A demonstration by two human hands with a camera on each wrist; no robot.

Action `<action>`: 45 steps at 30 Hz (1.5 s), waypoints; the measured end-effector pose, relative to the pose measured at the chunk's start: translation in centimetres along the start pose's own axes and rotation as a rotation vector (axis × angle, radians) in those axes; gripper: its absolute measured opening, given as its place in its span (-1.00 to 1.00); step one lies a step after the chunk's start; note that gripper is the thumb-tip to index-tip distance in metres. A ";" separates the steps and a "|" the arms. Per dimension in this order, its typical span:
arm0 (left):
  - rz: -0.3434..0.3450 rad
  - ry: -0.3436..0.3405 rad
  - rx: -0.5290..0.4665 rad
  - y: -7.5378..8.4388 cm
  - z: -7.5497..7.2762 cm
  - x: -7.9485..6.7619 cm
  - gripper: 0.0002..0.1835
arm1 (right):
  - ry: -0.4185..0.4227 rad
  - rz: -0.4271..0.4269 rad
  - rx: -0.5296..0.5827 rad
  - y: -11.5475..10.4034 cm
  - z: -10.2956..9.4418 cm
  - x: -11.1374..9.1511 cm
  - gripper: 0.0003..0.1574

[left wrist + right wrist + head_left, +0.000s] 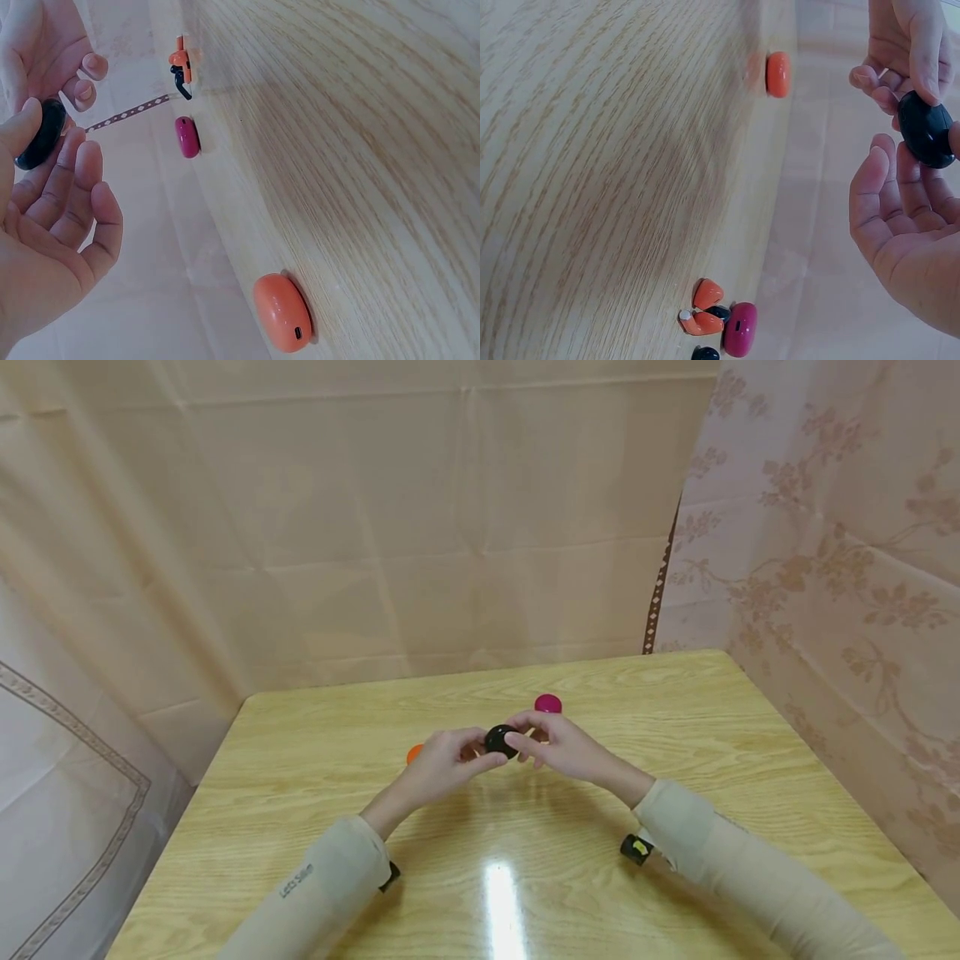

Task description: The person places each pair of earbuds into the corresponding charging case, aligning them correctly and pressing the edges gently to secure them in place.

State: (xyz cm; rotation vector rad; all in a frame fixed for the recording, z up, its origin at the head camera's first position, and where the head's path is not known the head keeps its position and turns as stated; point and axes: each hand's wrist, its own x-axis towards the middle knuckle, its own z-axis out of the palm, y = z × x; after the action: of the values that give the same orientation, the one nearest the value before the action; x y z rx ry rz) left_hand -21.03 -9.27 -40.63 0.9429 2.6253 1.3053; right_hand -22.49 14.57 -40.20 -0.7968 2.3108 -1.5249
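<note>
A glossy black earbud charging case is held above the table between both hands, and its lid looks closed. My left hand pinches one end between thumb and fingers. The opposite end is pinched by my right hand. An orange charging case lies on the table beside the left hand. Beyond the right hand lies a magenta charging case. Close to it are orange earbuds and a black earbud; the right hand hides these from the head view.
The wooden table has a bright light reflection at its front. A beige cloth hangs behind it, and a flowered cloth hangs at the right. Dark wrist devices show below the sleeves.
</note>
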 end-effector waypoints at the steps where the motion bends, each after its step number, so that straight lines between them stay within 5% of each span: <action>1: -0.001 -0.001 0.002 0.0 0.0 0.0 -0.74 | 0.000 0.002 0.001 0.0 0.0 0.0 -0.58; 21: 0.004 0.030 -0.002 0.3 0.0 0.3 -0.73 | 0.040 0.038 0.020 -0.2 -0.2 0.2 -0.58; 32: -0.064 0.117 -0.099 0.5 -0.2 0.2 -0.60 | 0.046 0.047 0.230 -0.5 -0.8 -0.4 -0.50; 45: 0.009 0.098 -0.127 0.5 -0.3 0.3 -0.51 | 0.016 0.043 0.221 -0.1 -0.9 -0.3 -0.43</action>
State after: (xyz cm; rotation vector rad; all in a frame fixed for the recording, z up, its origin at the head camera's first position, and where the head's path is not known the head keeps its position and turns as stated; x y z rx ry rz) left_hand -21.11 -9.12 -40.02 0.8951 2.5735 1.5370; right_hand -22.62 15.37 -39.75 -0.6746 2.1073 -1.7351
